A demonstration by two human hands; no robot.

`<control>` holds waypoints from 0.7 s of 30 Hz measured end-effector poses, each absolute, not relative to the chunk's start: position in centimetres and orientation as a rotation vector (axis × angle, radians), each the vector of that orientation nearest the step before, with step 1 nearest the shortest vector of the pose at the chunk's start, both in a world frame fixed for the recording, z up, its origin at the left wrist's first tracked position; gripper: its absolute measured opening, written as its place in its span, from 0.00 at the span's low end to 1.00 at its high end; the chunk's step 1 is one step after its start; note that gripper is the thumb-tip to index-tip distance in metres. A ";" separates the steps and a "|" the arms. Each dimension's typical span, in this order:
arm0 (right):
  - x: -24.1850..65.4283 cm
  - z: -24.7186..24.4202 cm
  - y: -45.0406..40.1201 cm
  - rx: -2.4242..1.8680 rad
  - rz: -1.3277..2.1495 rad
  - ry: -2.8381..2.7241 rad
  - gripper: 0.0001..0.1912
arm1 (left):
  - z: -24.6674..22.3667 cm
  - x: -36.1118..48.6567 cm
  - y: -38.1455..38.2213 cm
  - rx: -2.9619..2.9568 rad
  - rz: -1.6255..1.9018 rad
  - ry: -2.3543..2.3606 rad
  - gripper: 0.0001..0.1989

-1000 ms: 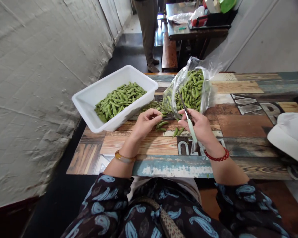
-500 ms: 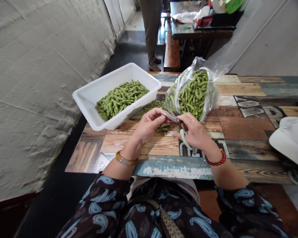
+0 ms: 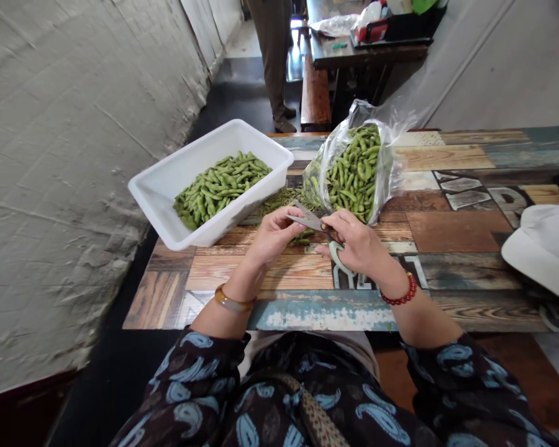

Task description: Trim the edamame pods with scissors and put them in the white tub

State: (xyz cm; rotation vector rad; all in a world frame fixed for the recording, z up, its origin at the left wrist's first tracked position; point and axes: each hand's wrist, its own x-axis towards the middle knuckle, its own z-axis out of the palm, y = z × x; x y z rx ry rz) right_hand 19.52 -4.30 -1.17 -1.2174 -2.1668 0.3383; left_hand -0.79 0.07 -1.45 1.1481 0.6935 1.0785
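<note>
My right hand grips a pair of scissors with pale green handles, their blades spread apart and pointing left. The blade tips are at the fingers of my left hand, whose thumb and fingertips are pinched together; what they hold, if anything, is hidden. Just behind my hands, a clear plastic bag lies open toward me, filled with green soybean pods. Left of it stands a white plastic tub with a heap of pods in it. A few loose pods lie between my hands.
Small green trimmings lie on the patchwork wooden table between tub and bag. A white cap rests at the right edge. Beyond are a person's legs, a bench and another table. A rough wall runs along the left.
The scissor blades have opened; they were nearly closed together before. Both hands stay close to the same spot, and the whole view has shifted slightly.
</note>
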 end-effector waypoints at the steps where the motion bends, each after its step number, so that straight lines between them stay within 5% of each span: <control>1: 19.5 -1.2 -4.3 -1.218 0.345 -2.168 0.23 | -1.5 -0.8 0.1 1.148 1.078 0.689 0.13; 14: 19.6 -2.1 -3.4 -1.183 0.363 -1.972 0.15 | -0.3 -0.7 -0.1 0.943 1.051 0.686 0.16; 21: 19.6 -2.1 -3.4 -1.183 0.351 -2.004 0.19 | 0.0 -0.9 0.3 0.761 1.130 0.688 0.15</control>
